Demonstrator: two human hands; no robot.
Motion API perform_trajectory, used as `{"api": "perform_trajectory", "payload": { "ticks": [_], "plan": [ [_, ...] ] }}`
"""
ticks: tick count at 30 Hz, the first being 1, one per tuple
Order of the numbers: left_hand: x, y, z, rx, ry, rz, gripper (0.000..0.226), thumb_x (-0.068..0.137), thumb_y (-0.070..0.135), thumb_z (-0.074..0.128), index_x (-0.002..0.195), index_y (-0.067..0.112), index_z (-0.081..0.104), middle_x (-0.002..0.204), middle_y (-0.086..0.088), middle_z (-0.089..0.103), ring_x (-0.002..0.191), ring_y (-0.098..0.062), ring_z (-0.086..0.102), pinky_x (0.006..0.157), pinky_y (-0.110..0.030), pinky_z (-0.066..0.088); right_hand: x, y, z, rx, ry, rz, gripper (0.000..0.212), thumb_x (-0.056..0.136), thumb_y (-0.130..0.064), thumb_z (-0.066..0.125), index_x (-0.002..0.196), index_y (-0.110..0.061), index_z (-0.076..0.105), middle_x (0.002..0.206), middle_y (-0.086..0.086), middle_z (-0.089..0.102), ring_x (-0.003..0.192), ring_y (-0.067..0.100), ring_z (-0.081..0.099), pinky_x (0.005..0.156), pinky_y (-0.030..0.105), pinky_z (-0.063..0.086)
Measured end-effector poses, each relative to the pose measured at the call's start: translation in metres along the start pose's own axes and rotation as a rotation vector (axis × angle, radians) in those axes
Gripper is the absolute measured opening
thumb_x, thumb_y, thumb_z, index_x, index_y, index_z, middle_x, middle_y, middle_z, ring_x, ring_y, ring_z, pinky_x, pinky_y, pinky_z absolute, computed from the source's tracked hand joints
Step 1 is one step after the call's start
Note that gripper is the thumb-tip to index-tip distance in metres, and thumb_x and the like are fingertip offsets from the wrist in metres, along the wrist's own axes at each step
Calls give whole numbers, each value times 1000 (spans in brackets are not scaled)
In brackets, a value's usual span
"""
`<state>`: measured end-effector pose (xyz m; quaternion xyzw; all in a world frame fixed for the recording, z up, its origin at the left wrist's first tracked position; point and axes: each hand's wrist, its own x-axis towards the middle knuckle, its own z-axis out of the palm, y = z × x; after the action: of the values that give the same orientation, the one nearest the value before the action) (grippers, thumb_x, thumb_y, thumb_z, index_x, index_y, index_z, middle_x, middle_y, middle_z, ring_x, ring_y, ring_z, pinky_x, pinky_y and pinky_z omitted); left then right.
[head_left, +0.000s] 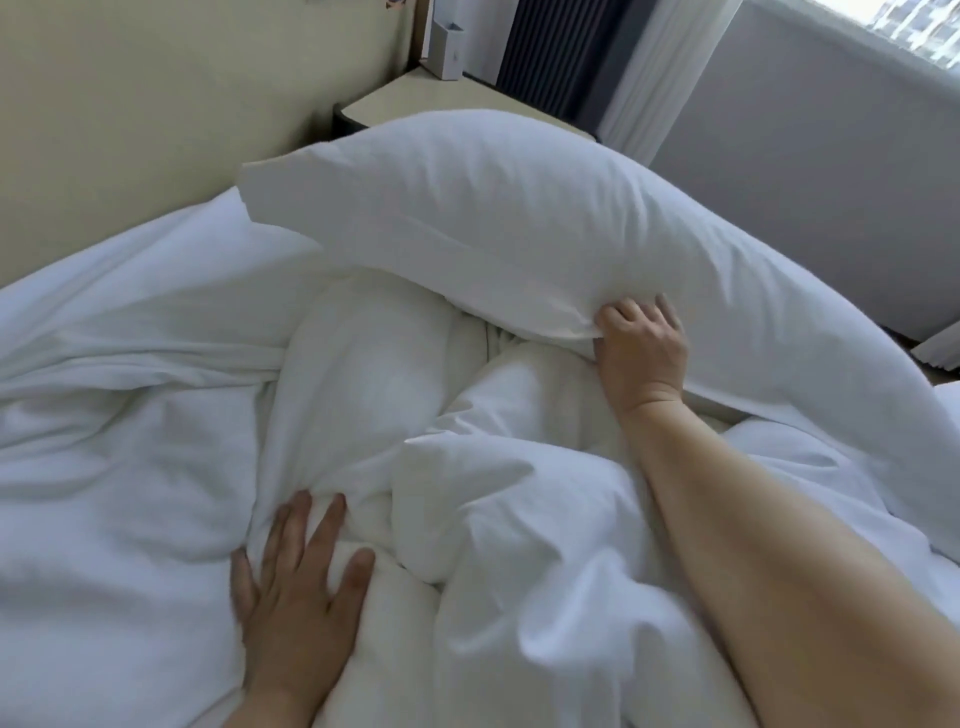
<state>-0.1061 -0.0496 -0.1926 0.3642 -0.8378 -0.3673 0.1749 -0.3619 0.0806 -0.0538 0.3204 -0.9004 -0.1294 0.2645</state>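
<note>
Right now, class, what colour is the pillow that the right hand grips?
Plain white, no pattern: the pillow gripped by the right hand, seen in the head view.

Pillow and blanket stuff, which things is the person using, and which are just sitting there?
In use: pillow, gripped by the right hand; duvet, pressed by the left hand.
Just lying about: bedside table; white box on it; curtain by the window.
</note>
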Motion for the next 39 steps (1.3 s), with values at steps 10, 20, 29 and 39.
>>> {"api": "perform_trajectory", "payload": {
  "ticks": [10,20,29,39],
  "plan": [
    [0,9,-59,-195,-553,-241,57,96,45,30,146,21,18,154,-5,15,142,-19,15,115,-39,9,-51,63,-119,233,133,-191,15,45,0,56,42,-14,62,40,0,56,33,14,55,90,30,33],
    [-32,113,-281,-1302,-426,-304,66,56,73,55,91,20,73,99,-5,71,92,-27,68,77,-50,54,-202,74,-253,539,295,-219,60,96,-22,27,60,-8,72,66,-2,70,54,11,65,102,24,33],
    [-159,165,-307,-448,-365,-476,58,82,-3,64,134,-4,38,99,-9,58,81,-28,58,78,-31,39,-309,18,-297,607,207,-224,34,62,-5,39,50,-17,68,56,-11,66,46,6,61,106,10,21],
    [-320,85,-366,-223,-444,-505,62,80,-2,66,135,-2,37,131,-21,48,115,-31,49,94,-34,34,-467,-21,-346,674,-73,-285,18,49,-12,51,46,-24,64,50,-16,59,47,-1,59,114,25,19]
  ]
}}
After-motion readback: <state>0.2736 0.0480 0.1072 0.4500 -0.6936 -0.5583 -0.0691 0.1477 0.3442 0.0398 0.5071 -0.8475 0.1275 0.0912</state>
